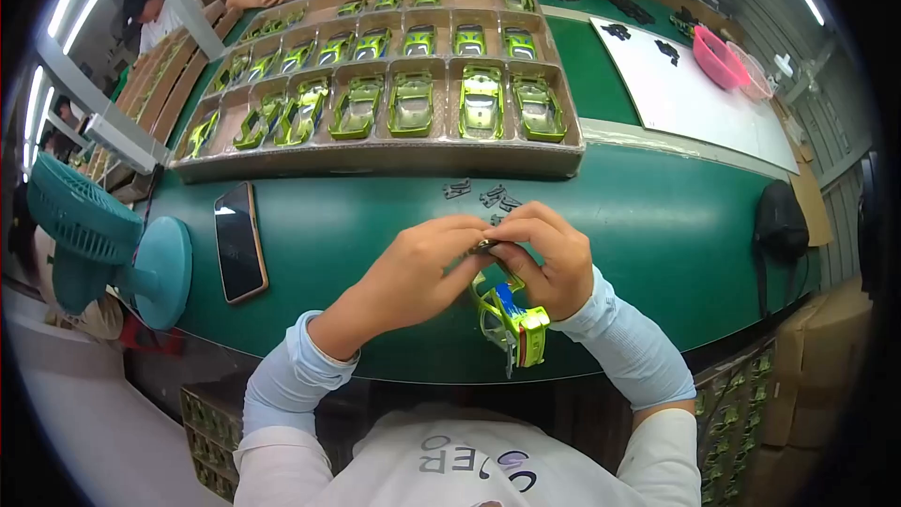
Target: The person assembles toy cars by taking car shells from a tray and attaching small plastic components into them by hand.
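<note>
Both my hands meet over the near part of the green table. My right hand [549,258] is closed on a yellow-green toy car body shell [511,319], which hangs below the fingers and shows a blue patch. With its fingertips pinched, my left hand [427,268] holds a small dark part [484,245] against the upper end of the shell. My fingers hide most of that part. Just beyond my hands lie several small black plastic parts [493,195]. A wide cardboard tray [375,165] stands farther off, its compartments holding several shiny green car shells [411,103].
On the left are a phone [241,242] and a teal fan [161,263]. A white board [694,103] at the right carries black parts and a pink basket [720,58]. A black pouch [782,219] sits at the right edge. Two people work across the table.
</note>
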{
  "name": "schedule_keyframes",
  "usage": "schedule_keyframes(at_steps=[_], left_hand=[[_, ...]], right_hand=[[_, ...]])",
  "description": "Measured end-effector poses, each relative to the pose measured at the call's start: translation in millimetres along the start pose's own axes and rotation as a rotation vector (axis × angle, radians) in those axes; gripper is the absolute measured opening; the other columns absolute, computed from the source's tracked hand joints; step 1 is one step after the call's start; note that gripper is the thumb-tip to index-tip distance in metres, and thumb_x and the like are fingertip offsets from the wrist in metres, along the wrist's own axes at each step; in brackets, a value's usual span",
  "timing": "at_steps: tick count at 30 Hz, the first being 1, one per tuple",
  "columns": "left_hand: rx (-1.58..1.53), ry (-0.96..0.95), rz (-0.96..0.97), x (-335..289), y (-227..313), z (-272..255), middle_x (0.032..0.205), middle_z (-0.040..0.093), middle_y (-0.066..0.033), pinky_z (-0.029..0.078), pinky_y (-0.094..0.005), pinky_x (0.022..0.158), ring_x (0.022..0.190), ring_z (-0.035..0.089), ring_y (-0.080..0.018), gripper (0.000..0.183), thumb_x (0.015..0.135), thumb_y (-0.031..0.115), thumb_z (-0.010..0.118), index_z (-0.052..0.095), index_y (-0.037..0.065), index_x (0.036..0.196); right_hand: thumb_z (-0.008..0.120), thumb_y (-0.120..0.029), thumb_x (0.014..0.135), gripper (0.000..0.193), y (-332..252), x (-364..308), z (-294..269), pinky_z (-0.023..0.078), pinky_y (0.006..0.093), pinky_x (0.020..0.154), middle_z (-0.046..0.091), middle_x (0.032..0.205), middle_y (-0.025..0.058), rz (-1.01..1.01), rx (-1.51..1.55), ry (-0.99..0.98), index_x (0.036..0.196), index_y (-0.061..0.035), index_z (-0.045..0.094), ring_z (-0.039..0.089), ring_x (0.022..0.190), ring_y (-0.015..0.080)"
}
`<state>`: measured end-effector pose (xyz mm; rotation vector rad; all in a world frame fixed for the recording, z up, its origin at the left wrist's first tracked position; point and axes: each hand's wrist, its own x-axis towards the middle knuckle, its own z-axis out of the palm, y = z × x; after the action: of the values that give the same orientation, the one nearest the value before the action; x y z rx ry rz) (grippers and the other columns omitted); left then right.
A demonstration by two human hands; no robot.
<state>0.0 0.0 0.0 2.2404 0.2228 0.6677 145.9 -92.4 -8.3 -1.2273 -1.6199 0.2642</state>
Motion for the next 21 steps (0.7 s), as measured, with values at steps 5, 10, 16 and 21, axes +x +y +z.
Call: schedule_keyframes(at_steps=[5,10,16,21], left_hand=[[0.029,0.008,0.059,-4.4,2.7,-2.8,0.080,0.054,-0.0136,0.044,-0.0350,0.061,0.072,0.053,-0.0301,0.011,0.071,0.001,0.054,0.054,-0.003,0.081],[0.075,0.020,0.129,-6.2,2.0,2.8,0.073,0.052,-0.0128,0.043,-0.0354,0.058,0.066,0.052,-0.0300,0.009,0.068,0.000,0.055,0.052,-0.003,0.076],[0.151,0.000,0.107,-7.7,6.6,2.4,0.080,0.058,-0.0148,0.046,-0.0303,0.061,0.072,0.057,-0.0284,0.016,0.065,-0.003,0.057,0.057,-0.002,0.081],[-0.019,0.157,0.074,-5.5,3.8,12.0,0.082,0.056,-0.0143,0.045,-0.0326,0.061,0.072,0.055,-0.0286,0.011,0.069,-0.002,0.055,0.054,-0.004,0.081]], right_hand=[[0.060,0.002,0.068,0.019,-5.8,6.1,-4.4,0.044,0.0301,0.059,0.052,0.078,0.0121,-0.022,0.021,-0.089,0.086,-0.0006,0.054,0.053,0.067,0.0260],[0.063,0.004,0.064,0.018,-6.9,8.7,-9.8,0.043,0.0287,0.055,0.053,0.074,0.0116,-0.021,0.020,-0.162,0.079,0.0004,0.054,0.053,0.063,0.0237],[0.064,0.003,0.062,0.018,-9.0,4.5,-4.9,0.041,0.0296,0.053,0.052,0.071,0.0115,-0.030,-0.005,-0.124,0.076,0.0000,0.053,0.052,0.062,0.0248],[0.062,-0.004,0.068,0.020,1.7,9.0,-7.8,0.043,0.0273,0.060,0.054,0.080,0.0104,0.037,0.108,-0.121,0.087,0.0003,0.055,0.054,0.071,0.0197]])
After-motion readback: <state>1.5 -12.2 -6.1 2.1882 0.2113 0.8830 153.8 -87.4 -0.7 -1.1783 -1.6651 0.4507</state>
